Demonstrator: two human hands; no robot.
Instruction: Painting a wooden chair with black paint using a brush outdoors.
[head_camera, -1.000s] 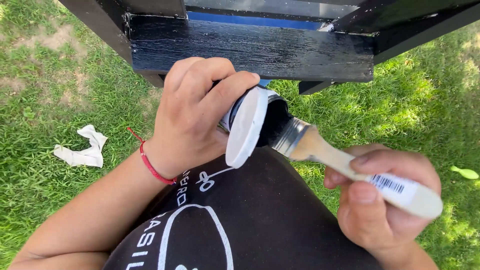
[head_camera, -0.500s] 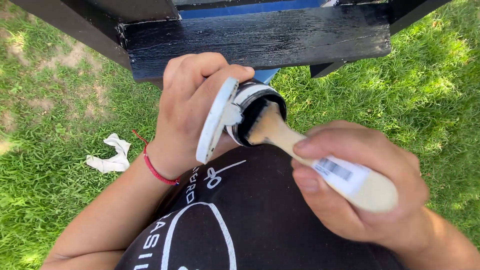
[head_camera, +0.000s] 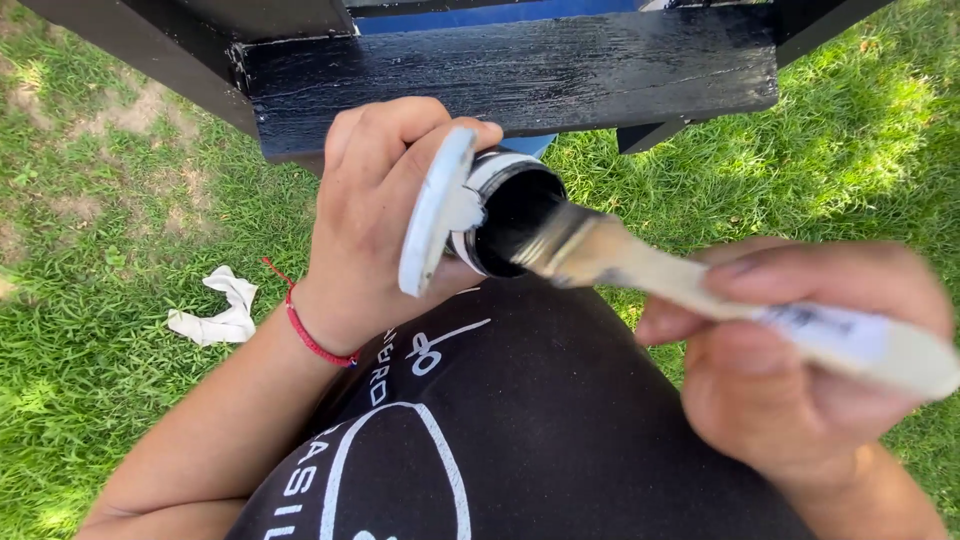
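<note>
Brush (head_camera: 640, 265): pale wooden handle, metal ferrule, bristles sunk in the mouth of the pot. Long axis runs from about 4 o'clock (handle end, blurred) to 10 o'clock (bristles); tip points into the pot.

Pot (head_camera: 505, 215): small, round, black paint inside, tipped on its side with the mouth facing 4 o'clock. White lid (head_camera: 437, 210) stands on edge against its rim at 9 o'clock.

Left hand (head_camera: 375, 215): fingers curled around pot and lid together, pinning both. Red cord on the wrist.

Right hand (head_camera: 790, 370): closed round the brush handle, thumb on top.

Bench (head_camera: 510, 75): wooden plank at 12 o'clock, coated glossy black and wet-looking across the visible top and front edge; legs at 11 and 1 o'clock also black. Judged well along, with the brush loading for more; unpainted parts cannot be seen.

Rag (head_camera: 218, 310): white, crumpled, on grass (head_camera: 100, 250) at 9 o'clock.

Black shirt (head_camera: 480, 430), white print, at 6 o'clock.
</note>
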